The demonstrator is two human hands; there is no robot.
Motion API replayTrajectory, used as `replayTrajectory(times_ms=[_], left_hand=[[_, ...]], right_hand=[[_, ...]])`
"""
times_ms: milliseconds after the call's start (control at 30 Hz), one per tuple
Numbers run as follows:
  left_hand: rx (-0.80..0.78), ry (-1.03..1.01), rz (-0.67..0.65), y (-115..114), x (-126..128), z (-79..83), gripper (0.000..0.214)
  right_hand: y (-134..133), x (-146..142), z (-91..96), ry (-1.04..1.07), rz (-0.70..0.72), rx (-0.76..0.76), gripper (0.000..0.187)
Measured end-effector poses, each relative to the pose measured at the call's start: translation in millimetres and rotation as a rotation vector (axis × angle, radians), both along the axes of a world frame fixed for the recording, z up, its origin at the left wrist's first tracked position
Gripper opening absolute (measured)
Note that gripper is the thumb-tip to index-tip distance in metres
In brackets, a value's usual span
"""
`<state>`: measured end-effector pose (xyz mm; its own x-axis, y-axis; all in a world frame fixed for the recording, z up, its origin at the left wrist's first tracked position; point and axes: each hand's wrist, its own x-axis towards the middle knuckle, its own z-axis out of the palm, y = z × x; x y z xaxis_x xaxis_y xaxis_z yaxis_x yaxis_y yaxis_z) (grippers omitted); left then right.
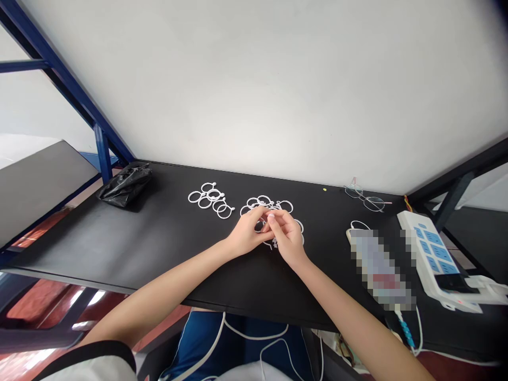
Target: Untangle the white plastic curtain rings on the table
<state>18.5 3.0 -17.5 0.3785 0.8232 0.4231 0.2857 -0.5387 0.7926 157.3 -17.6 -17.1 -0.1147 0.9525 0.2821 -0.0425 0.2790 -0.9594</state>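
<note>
White sleeve (99, 366): lower left corner, on the person's left arm, finished with a black band.
Lap (246, 338): dark blue cloth with a thin pale stripe, under the near edge of the black table (151, 248).
White cords (218, 337): looped loosely across the blue cloth.
Charging cable (405, 332): white, with a blue section, running into the near end of the phone (381, 270), whose face is pixelated; it lies on the table beyond the right forearm.
Power strip (432, 248): white with blue socket panels, angled just right of the phone; a black adapter (456, 283) sits on its near part.
Right hand (289, 238): fingers curled in, thumb uppermost, the tips meeting those of the other hand; narrow grip, contents hidden, so I cannot tell what it holds.
Left hand (248, 233): thumb and fingers brought close at the same spot; also narrow, and I cannot tell whether anything is pinched there.
Near rings (273, 208): white, with small knobs, spread beneath and around both hands, partly covered by them.
Left rings (215, 199): a smaller overlapping group, apart from the hands.
Black bag (126, 185): crumpled, at the table's far left.
Glasses (362, 197): thin-framed, near the back edge.
Yellow speck (324, 189): left of the glasses.
Wall (257, 95): pale, behind everything on the table.
</note>
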Motion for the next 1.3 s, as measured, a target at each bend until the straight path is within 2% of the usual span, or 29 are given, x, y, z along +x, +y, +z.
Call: replayTrajectory(times_ms=[100,200,367,500,700,900,1000,1133,1300], left_hand=[[0.006,0.002,-0.024,0.2,-2.4,1.6,0.022],[-0.011,-0.038,-0.044,2.5,-6.2,3.9,0.030],[-0.154,-0.153,-0.061,10.4,-14.5,8.5,0.036],[-0.247,-0.259,-0.105,15.2,-19.1,8.9,0.030],[-0.345,-0.350,-0.220,15.2,-19.7,8.7,0.026],[-0.458,-0.358,-0.301,7.0,-12.8,16.7,0.027],[-0.457,-0.332,-0.281,4.3,-9.1,15.9,0.030],[-0.371,-0.264,-0.175,4.6,-9.1,11.3,0.035],[-0.324,-0.186,-0.112,4.3,-11.6,12.5,0.036]], right_hand=[[0.1,1.9,0.2,-0.031,-0.058,0.014,0.016],[1.3,4.8,3.1,-0.028,-0.130,0.023,0.017],[5.8,10.4,7.0,-0.041,-0.228,0.024,0.021],[5.5,12.5,2.7,-0.121,-0.194,0.046,0.022],[1.8,16.6,-7.1,-0.354,-0.114,0.243,0.025],[-1.4,16.8,-11.5,-0.385,-0.108,0.316,0.022],[-2.7,14.3,-12.0,-0.412,-0.092,0.326,0.021],[-2.4,12.6,-10.3,-0.437,-0.054,0.317,0.021],[-2.2,13.8,-12.2,-0.498,-0.068,0.334,0.030]])
